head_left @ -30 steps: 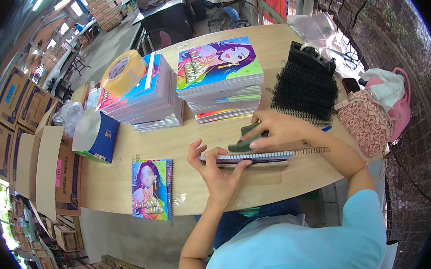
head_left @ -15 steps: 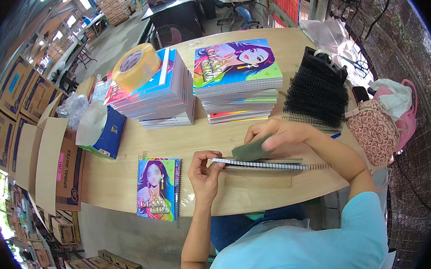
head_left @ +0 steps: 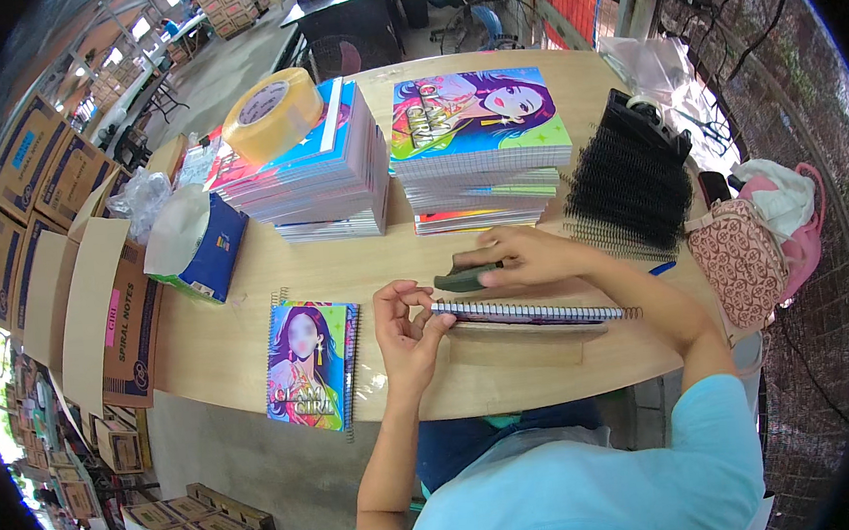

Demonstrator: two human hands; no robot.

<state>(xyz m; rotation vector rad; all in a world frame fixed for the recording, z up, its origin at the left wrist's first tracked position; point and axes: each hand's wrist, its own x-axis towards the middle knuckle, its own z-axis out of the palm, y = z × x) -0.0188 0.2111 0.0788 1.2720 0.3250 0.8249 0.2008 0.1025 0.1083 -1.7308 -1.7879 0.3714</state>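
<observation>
My left hand [head_left: 408, 337] pinches the left end of a notebook [head_left: 532, 319], held on edge with its bound side up. A dark wire coil [head_left: 556, 310] runs through the holes along that side, and its loose end sticks out past the right end. Above the notebook's left part, my right hand [head_left: 517, 256] is closed on a dark green, flat, bent pad [head_left: 465, 279]; its exact kind is unclear. To the left of my hands lies a spiral notebook [head_left: 309, 367] with a colourful cover, its coil ends sticking out at both edges.
Two stacks of notebooks [head_left: 479, 123] stand at the back, the left one topped by a tape roll [head_left: 271, 113]. Black coils [head_left: 626, 187] are heaped at right, near a patterned pouch [head_left: 744, 252]. A blue box [head_left: 211, 245] and an open carton [head_left: 119, 331] are at left.
My right hand has moved left and slightly up with the dark green pad, which now shows a narrower side. The notebook has tilted, showing more of its coiled edge.
</observation>
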